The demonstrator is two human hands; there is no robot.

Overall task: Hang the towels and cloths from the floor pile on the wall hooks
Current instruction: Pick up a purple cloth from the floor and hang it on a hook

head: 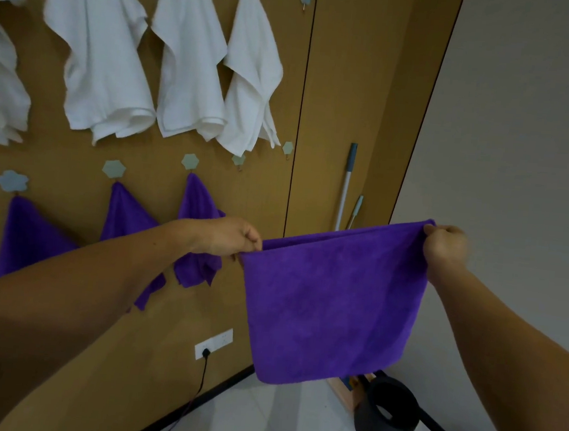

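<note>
Purple cloth is held spread, doubled over, below and right of the empty hook. Its top corners are pinched by left hand and right hand. Judged light, limp, grippy; best hooked by one corner.

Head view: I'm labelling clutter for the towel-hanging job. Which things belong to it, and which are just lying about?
Job: purple cloth pinched by left hand and right hand; hung purple cloths; white towels; empty hook.
Lying about: pole handles; black container; wall socket.
</note>
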